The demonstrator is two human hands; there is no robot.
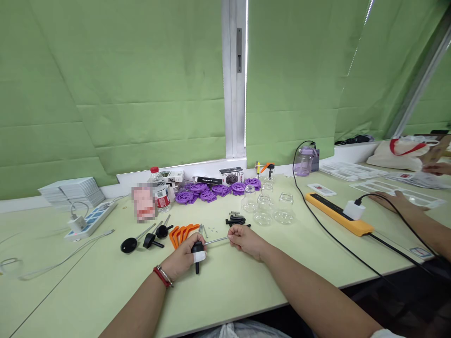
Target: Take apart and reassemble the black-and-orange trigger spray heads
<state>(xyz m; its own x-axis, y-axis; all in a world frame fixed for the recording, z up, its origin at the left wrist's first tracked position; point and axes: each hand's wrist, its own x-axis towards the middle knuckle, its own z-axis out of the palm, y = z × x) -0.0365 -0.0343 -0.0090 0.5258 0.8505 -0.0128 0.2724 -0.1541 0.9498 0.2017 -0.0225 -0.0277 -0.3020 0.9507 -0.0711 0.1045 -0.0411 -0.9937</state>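
My left hand (183, 256) is closed around a black round knob (198, 251) with a peg pointing down. From the knob a thin metal rod (217, 241) runs right to my right hand (246, 241), whose fingertips pinch at its end; any small piece there is hidden. Left of my hands lie similar black knobs with rods (129, 244). Orange bent handles (182, 234) and a few screws (205, 231) lie just beyond my left hand. Black plastic pieces (235, 220) and springs (234, 213) are beyond my right hand.
Purple plastic discs (199, 188) line the back, near a red-capped bottle (162, 195). Several clear glass jars (284, 209) stand right of them. A yellow power strip (338, 215) and black cable lie farther right, beside another person's hand (391, 202). A white power strip (92, 220) is left.
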